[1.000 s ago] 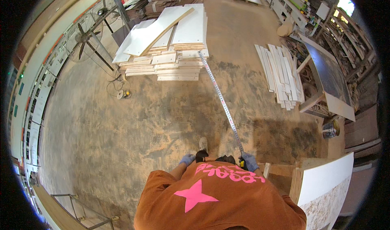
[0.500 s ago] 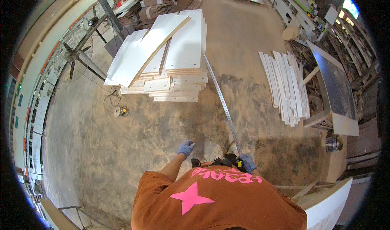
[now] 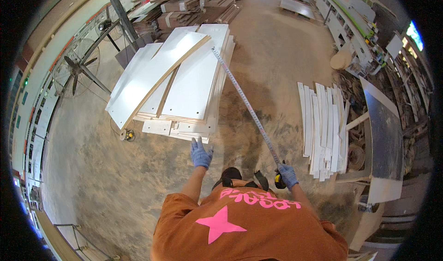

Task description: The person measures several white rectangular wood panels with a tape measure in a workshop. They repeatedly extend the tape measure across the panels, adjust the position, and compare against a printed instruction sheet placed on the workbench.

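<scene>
My right hand [image 3: 289, 175], in a blue glove, grips a yellow-and-black tape measure [image 3: 278, 181] at my right side. Its long pale blade [image 3: 249, 108] runs out forward and to the left. The blade's far end lies over the far right part of a stack of white boards [image 3: 194, 86]; whether it touches them I cannot tell. My left hand [image 3: 201, 156], also gloved, reaches forward with fingers spread, at the near edge of the stack. I cannot tell if the fingertips touch a board. A narrow wooden strip [image 3: 167, 80] lies slantwise across the stack.
White strips [image 3: 322, 129] lie piled on the right, beside a dark leaning panel [image 3: 384, 132]. A standing fan [image 3: 76, 68] is at the left. Near the stack's left corner a small yellow-and-black object [image 3: 129, 135] sits on the dusty floor. Brown bundles [image 3: 184, 19] are stacked behind.
I have come closer to the board stack. My left hand has moved forward and opened its fingers. The blade's far end has shifted left, from beside the stack to over it.
</scene>
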`<state>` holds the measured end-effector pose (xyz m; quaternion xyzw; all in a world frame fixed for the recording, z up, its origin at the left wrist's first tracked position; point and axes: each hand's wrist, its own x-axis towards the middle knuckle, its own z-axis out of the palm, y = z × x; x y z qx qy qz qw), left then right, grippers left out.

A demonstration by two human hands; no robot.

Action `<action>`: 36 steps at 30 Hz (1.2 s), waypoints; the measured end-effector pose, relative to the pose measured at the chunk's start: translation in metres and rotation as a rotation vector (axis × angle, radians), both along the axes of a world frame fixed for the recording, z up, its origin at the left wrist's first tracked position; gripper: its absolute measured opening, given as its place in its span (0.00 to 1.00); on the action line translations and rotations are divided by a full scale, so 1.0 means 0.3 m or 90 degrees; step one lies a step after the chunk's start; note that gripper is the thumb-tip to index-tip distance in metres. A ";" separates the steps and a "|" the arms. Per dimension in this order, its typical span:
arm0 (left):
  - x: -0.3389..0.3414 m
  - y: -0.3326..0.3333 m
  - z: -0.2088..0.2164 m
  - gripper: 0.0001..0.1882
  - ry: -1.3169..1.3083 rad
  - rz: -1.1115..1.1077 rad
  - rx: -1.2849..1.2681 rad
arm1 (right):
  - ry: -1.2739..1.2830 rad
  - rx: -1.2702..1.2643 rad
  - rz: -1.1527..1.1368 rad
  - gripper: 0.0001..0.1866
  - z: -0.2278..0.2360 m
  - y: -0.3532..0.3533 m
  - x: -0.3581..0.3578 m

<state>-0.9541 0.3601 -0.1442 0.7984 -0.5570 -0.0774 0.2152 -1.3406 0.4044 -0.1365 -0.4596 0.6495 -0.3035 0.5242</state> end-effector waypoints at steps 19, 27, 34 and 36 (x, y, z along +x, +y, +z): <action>0.089 -1.237 -0.005 0.43 -0.131 0.035 0.166 | 0.048 0.157 0.119 0.15 -0.370 -1.185 -0.204; 0.035 -1.618 -0.050 0.42 -0.146 0.064 0.139 | 0.078 0.165 0.183 0.15 -0.228 -1.585 -0.267; -0.048 -2.000 -0.069 0.43 -0.113 0.202 0.123 | -0.060 0.177 0.088 0.17 -0.308 -2.158 -0.466; -0.068 -2.056 -0.047 0.43 -0.110 0.268 0.177 | 0.005 0.218 0.122 0.17 -0.213 -2.336 -0.469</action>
